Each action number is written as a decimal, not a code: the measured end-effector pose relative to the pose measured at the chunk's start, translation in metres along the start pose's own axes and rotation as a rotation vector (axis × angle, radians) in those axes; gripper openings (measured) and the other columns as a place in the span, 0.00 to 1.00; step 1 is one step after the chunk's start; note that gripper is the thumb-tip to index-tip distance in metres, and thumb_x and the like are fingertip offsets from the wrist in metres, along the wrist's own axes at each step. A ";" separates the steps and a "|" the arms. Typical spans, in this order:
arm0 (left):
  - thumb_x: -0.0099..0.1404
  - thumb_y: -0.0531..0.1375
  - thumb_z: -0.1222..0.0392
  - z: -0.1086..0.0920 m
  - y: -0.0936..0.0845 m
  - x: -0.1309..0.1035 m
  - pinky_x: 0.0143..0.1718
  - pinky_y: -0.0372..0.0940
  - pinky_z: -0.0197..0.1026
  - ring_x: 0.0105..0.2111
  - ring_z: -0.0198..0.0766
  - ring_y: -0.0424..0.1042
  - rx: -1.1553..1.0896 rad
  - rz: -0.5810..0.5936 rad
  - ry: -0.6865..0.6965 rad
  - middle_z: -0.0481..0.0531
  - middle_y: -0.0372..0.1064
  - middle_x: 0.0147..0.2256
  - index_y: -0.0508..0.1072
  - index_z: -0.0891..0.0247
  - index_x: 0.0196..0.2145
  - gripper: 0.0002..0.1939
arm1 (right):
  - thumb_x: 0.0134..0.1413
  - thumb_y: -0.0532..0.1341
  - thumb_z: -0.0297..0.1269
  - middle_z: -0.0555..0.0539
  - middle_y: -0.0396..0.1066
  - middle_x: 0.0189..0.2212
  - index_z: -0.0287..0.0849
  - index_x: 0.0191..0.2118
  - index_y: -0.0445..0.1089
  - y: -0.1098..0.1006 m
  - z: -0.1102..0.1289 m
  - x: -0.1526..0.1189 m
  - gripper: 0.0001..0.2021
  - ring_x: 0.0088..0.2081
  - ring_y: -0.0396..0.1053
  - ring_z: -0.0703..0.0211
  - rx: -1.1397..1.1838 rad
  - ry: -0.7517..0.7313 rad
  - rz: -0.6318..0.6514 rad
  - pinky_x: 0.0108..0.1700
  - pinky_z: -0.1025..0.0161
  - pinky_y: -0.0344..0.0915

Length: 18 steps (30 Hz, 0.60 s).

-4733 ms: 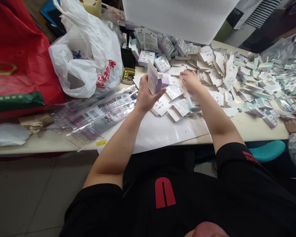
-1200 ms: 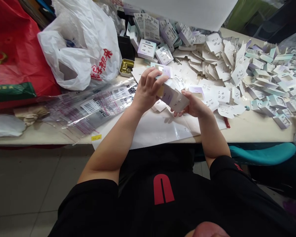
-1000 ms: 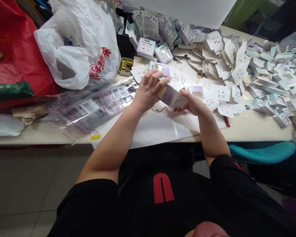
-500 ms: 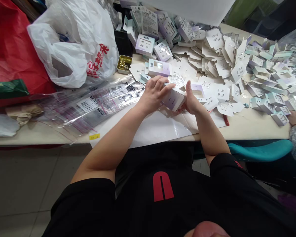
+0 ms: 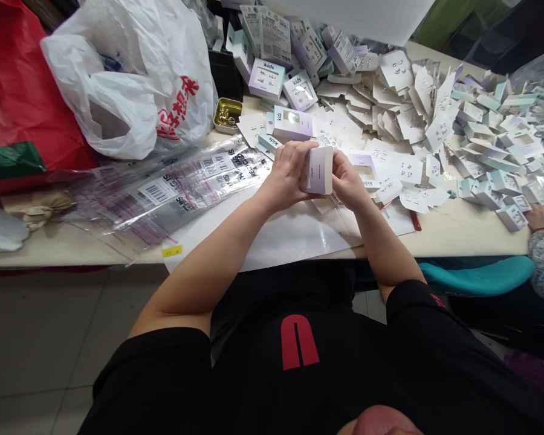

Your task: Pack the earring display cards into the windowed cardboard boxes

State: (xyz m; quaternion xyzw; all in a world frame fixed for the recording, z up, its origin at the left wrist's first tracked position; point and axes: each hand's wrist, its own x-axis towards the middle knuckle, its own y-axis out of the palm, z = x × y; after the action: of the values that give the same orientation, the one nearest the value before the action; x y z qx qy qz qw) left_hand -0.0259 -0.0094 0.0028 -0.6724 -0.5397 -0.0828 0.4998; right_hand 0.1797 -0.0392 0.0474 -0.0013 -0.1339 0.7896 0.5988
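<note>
A small white-and-purple carton [image 5: 318,171] is held up over the table, its printed side turned toward me. My left hand [image 5: 290,174] is closed around its left side, fingers over the top. At the right edge, my right hand [image 5: 348,181] pinches the carton, with some of its fingers hidden behind. Just beyond them lies another purple carton [image 5: 294,124] marked "kids". Right of my hands, a window-fronted purple carton [image 5: 363,168] rests among white earring cards [image 5: 408,168]. A white sheet [image 5: 294,232] lies under my forearms.
Clear plastic bags [image 5: 163,190] with barcodes spread to the left, near a white carrier bag [image 5: 136,78] and a red bag [image 5: 22,90]. A small tin [image 5: 228,116] holds gold-coloured pieces. Many cartons [image 5: 512,139] are heaped at right, beside another person's hand [image 5: 543,217].
The carton has been turned more upright, with its printed side now facing me. My right hand has moved in from being spread beside it to gripping its right edge.
</note>
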 end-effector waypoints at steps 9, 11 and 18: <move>0.68 0.64 0.26 -0.013 -0.004 0.001 0.70 0.67 0.69 0.69 0.61 0.63 -0.234 0.051 -0.065 0.58 0.59 0.70 0.49 0.42 0.75 0.48 | 0.65 0.66 0.64 0.42 0.68 0.66 0.56 0.73 0.54 0.005 0.003 -0.001 0.40 0.53 0.77 0.50 -0.013 -0.110 -0.012 0.55 0.54 0.80; 0.72 0.60 0.31 -0.014 -0.001 0.000 0.72 0.66 0.67 0.70 0.59 0.62 -0.262 0.035 -0.084 0.57 0.59 0.70 0.51 0.43 0.74 0.41 | 0.67 0.64 0.62 0.42 0.66 0.67 0.55 0.72 0.59 0.006 0.001 -0.002 0.35 0.51 0.77 0.50 -0.047 -0.180 -0.007 0.55 0.53 0.80; 0.71 0.49 0.57 -0.002 0.017 -0.003 0.74 0.69 0.62 0.75 0.53 0.61 -0.416 -0.076 -0.158 0.54 0.52 0.76 0.44 0.44 0.77 0.40 | 0.60 0.67 0.68 0.40 0.57 0.76 0.54 0.74 0.58 0.020 -0.003 -0.006 0.45 0.73 0.62 0.36 -0.458 -0.271 0.013 0.72 0.38 0.68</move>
State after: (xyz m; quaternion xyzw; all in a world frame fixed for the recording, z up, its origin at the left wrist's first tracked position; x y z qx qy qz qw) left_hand -0.0124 -0.0113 -0.0081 -0.7444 -0.5735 -0.1582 0.3032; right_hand 0.1629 -0.0496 0.0392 -0.0319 -0.3879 0.7354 0.5547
